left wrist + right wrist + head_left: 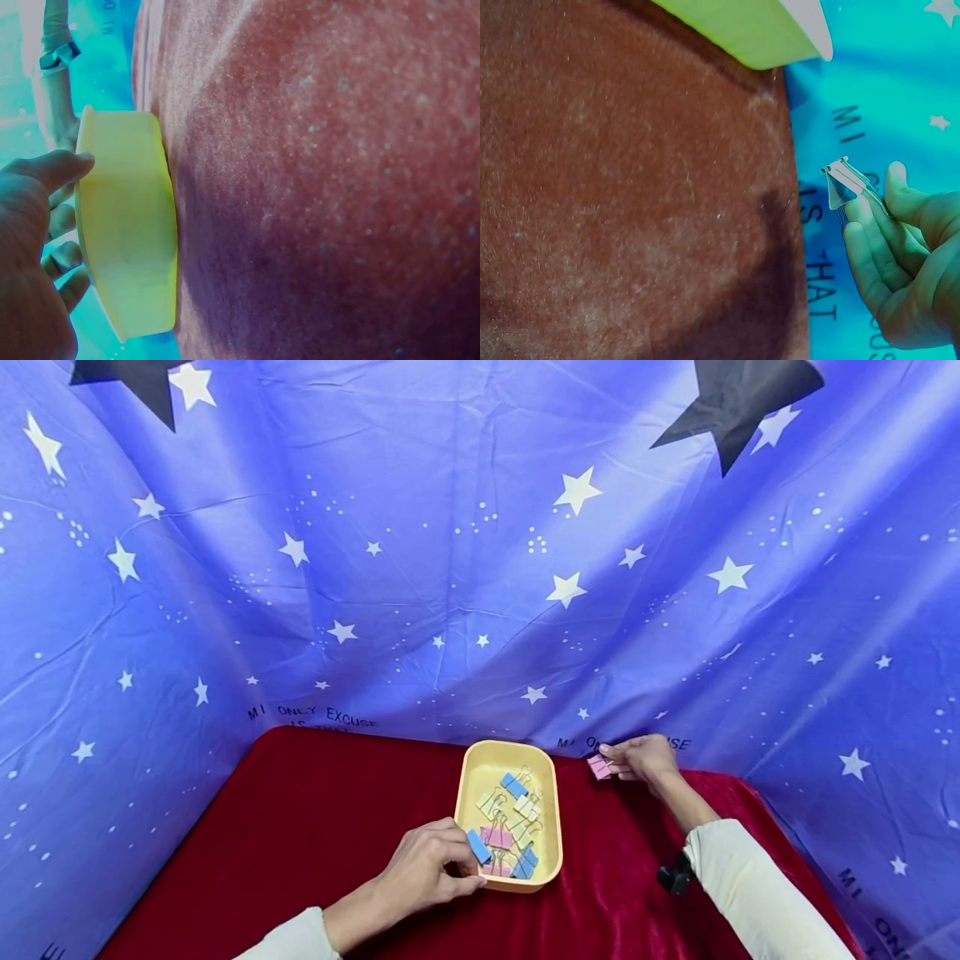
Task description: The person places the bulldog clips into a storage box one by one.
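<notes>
My left hand [431, 860] is at the near left corner of a yellow plastic tray [557, 827], thumb against the rim and fingers curled over it. Beside those fingertips a blue binder clip [478, 846] leans at the tray's left edge; whether they touch it I cannot tell. Inside the tray lie several binder clips, including a pink one [497, 837], a blue one [513, 785] and pale yellow ones. Right of the tray, near the table's back edge, my right hand [643, 758] pinches a pink binder clip [599, 767] by its wire handles [866, 187].
Dark red velvet cloth [337, 810] covers the table. A blue curtain [450, 568] with white stars hangs behind and at both sides, close to the table's back edge. A small black object [675, 874] is at the right sleeve.
</notes>
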Tool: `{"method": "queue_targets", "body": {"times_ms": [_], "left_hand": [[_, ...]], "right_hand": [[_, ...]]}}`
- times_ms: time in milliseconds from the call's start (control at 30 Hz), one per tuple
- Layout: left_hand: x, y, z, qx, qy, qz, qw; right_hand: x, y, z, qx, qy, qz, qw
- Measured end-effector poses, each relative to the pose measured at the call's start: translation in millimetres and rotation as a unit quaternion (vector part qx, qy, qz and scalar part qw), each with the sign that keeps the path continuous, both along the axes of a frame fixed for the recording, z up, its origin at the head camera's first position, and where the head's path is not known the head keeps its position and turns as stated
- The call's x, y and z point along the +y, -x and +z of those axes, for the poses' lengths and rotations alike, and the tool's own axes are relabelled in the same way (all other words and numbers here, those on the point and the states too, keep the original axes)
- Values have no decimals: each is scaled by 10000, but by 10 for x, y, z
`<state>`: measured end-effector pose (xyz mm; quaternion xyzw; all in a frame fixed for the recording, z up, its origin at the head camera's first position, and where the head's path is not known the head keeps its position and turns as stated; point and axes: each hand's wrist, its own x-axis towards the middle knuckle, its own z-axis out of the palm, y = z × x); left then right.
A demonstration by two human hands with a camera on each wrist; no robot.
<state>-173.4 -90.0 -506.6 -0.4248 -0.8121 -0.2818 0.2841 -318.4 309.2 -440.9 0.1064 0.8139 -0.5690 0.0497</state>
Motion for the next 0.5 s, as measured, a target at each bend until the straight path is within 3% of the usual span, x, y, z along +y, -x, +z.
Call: {"method": "queue_targets", "body": {"times_ms": [500], "left_hand": [[9, -3, 8, 84, -18, -36, 10000]], "right_hand": [[-323, -98, 266, 284, -481, 426, 9975]]}}
